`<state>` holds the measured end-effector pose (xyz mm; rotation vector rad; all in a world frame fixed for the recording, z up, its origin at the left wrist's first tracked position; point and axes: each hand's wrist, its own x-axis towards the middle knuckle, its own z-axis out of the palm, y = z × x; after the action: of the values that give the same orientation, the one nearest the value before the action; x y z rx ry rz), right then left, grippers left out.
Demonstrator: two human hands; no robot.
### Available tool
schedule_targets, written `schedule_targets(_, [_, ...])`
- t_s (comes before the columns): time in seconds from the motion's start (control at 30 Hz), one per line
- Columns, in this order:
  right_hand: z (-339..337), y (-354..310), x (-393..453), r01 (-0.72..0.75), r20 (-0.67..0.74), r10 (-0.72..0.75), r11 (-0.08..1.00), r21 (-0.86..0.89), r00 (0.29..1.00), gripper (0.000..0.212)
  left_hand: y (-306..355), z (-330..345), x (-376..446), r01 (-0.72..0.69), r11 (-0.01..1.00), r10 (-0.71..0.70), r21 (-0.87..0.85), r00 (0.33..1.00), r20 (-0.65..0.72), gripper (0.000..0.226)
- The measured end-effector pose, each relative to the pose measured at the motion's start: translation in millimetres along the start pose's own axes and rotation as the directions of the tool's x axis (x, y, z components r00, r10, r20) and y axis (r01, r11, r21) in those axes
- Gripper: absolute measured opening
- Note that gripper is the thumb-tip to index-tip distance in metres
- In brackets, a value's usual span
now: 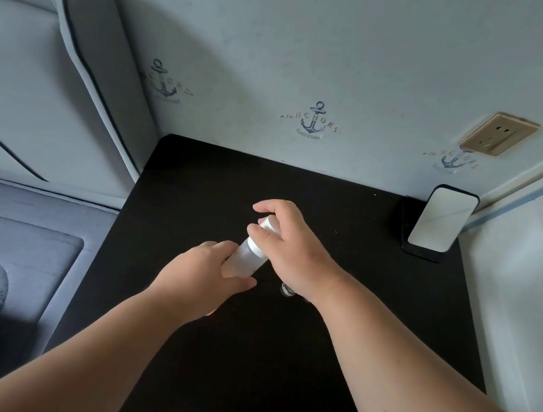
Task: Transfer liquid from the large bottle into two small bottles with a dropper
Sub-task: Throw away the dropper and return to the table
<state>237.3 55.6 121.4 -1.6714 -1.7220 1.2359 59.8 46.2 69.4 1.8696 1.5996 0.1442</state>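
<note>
The large clear bottle (246, 260) stands near the middle of the black table (243, 357), tilted slightly away from me. My left hand (206, 273) grips its body from the left. My right hand (287, 246) grips its white cap (265, 225) from above. A small glass bottle (287, 291) peeks out just under my right wrist; most of it is hidden. No dropper is in view.
A phone (440, 221) leans on a black stand at the table's back right corner. A wall with anchor prints and a gold socket (499, 133) runs behind. A grey bed with its headboard (73, 76) borders the table's left edge.
</note>
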Motion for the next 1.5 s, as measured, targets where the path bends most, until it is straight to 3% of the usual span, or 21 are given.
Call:
schedule_targets(0.1, [-7, 3, -5, -0.059, 0.153, 0.045, 0.994, 0.093, 0.987, 0.043, -5, -2, 1, 0.022, 0.999, -0.021, -0.028, 1.0, 0.011, 0.04])
schedule_targets(0.33, [-10, 1, -7, -0.076, -0.089, 0.058, 0.974, -0.215, 0.994, 0.04, -2, 1, 0, 0.013, 0.999, -0.013, -0.043, 1.0, 0.017, 0.042])
schedule_targets(0.43, [-15, -2, -5, -0.047, -0.103, 0.014, 0.945, -0.324, 0.995, 0.037, -2, 1, 0, -0.003, 1.0, 0.004, -0.028, 1.0, 0.02, 0.042])
schedule_targets(0.53, [-23, -1, -6, 0.034, 0.006, -0.033, 0.986, -0.163, 0.999, 0.034, -4, 0, 0, 0.002, 1.0, -0.001, -0.026, 1.0, 0.014, 0.042])
schedule_targets(0.6, [-28, 0, -7, 0.084, 0.073, -0.071, 0.977, -0.195, 0.995, 0.042, -4, -1, 1, -0.002, 1.0, 0.002, -0.027, 1.0, 0.01, 0.041])
schedule_targets(0.7, [-29, 1, -5, 0.022, 0.007, -0.021, 0.959, -0.283, 1.0, 0.025, -4, -1, 2, -0.015, 1.0, 0.015, -0.013, 1.0, 0.011, 0.041])
schedule_targets(0.77, [-32, 3, -3, -0.015, -0.014, 0.012, 0.964, -0.266, 1.0, 0.035, -3, -1, 3, -0.019, 1.0, 0.019, -0.007, 1.0, 0.016, 0.042])
schedule_targets(0.93, [-34, 11, -7, 0.067, 0.062, -0.06, 0.992, -0.11, 0.996, 0.048, -2, -2, 7, -0.016, 0.999, 0.016, -0.028, 1.0, 0.011, 0.042])
schedule_targets(1.03, [-31, 14, -4, -0.004, -0.004, 0.004, 0.978, -0.208, 1.0, 0.029, -2, -3, 8, -0.02, 1.0, 0.02, -0.009, 1.0, 0.023, 0.043])
schedule_targets(1.1, [-33, 16, -2, -0.036, -0.025, 0.032, 0.974, -0.222, 0.999, 0.035, -3, -2, 9, -0.016, 1.0, 0.016, 0.002, 0.999, 0.034, 0.045])
schedule_targets(1.23, [-35, 19, -2, 0.031, 0.074, -0.024, 0.995, -0.09, 0.997, 0.047, -6, -1, 13, 0.007, 0.999, -0.006, -0.033, 0.999, 0.048, 0.042])
schedule_targets(1.5, [-26, 23, 3, 0.072, -0.017, -0.076, 0.986, -0.148, 0.997, 0.055, -13, 10, 18, 0.007, 0.999, -0.007, -0.049, 1.0, 0.005, 0.038])
